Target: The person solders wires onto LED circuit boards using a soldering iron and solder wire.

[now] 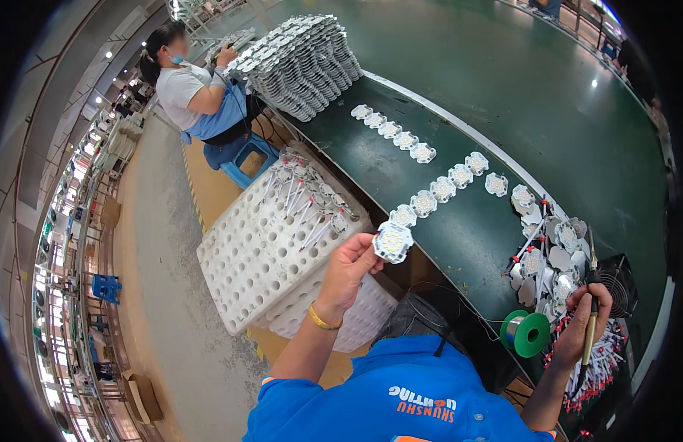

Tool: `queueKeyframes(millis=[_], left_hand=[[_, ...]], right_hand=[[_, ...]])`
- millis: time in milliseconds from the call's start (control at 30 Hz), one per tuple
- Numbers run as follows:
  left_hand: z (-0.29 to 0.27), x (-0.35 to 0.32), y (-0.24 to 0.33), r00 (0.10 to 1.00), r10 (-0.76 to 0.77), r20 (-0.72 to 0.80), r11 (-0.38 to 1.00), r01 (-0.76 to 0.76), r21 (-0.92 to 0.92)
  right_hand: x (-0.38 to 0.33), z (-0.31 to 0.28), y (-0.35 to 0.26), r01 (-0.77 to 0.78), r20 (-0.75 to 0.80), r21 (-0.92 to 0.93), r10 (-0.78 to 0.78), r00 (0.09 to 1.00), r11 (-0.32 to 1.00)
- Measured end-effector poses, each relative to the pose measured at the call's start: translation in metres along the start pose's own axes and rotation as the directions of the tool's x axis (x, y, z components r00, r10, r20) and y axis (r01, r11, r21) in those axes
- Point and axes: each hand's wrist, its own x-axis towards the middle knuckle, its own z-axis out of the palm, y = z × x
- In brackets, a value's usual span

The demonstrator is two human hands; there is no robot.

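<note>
My left hand (347,274) pinches a white hexagon-like LED board (393,242) by its edge, holding it over the near edge of the green bench. A row of similar LED boards (443,189) runs away from it across the bench, the closest one partly behind the held board. At the right, my right hand (575,331) is closed round a soldering iron (590,340), its tip pointing away from me. Beside that hand lies a heap of LED boards (533,262), some with wires. A green spool of solder wire (524,333) stands just left of it.
Another row of boards (391,130) lies farther off, near a tall stack of boards (297,66). White foam trays with holes (253,265) hold wired boards at left. A co-worker (190,103) sits beyond. Red and white wires (599,372) and a black fan (621,283) are at right.
</note>
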Motion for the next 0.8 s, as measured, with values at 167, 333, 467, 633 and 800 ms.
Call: queueKeyframes(millis=[167, 333, 467, 633, 800], left_hand=[[-0.007, -0.001, 0.000, 0.999, -0.005, -0.053, 1.000, 0.005, -0.005], [-0.008, 0.003, -0.008, 0.996, -0.001, -0.093, 1.000, 0.000, -0.013], [-0.006, 0.004, -0.010, 0.993, 0.017, -0.116, 1.000, -0.017, 0.003], [-0.006, 0.001, -0.012, 0.987, 0.031, -0.159, 0.999, -0.029, 0.017], [-0.014, -0.001, -0.015, 0.986, 0.012, -0.164, 1.000, -0.014, -0.009]], right_hand=[[-0.001, 0.006, -0.004, 0.020, -0.022, -0.029, -0.021, 1.000, 0.999], [-0.003, 0.003, -0.004, 0.016, -0.048, -0.077, -0.020, 0.999, 0.997], [-0.004, 0.000, -0.004, 0.000, -0.047, -0.050, -0.002, 0.999, 0.999], [-0.004, 0.001, -0.003, 0.004, -0.054, -0.060, -0.007, 0.999, 0.998], [-0.005, 0.000, 0.000, 0.029, -0.034, -0.087, -0.032, 0.999, 0.996]])
